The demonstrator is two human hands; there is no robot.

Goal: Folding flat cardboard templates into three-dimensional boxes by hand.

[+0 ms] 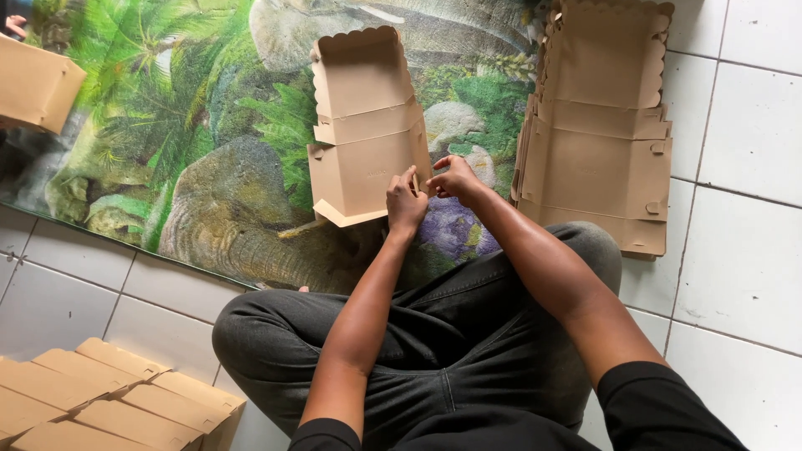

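Observation:
A flat brown cardboard box blank (362, 125) with a scalloped top flap lies partly folded on a mat printed with elephants and palms (209, 142). My left hand (405, 203) grips its lower right corner, fingers on the side flap. My right hand (455, 177) pinches the same side flap at the right edge, just beside the left hand. The box's lower corners are bent upward. I sit cross-legged in dark grey trousers (434, 351) behind it.
A stack of unfolded box blanks (597, 142) lies to the right, half on white floor tiles (743, 250). Several folded boxes (109, 401) sit at the lower left. Another folded box (33, 83) is at the upper left, with someone's fingers above it.

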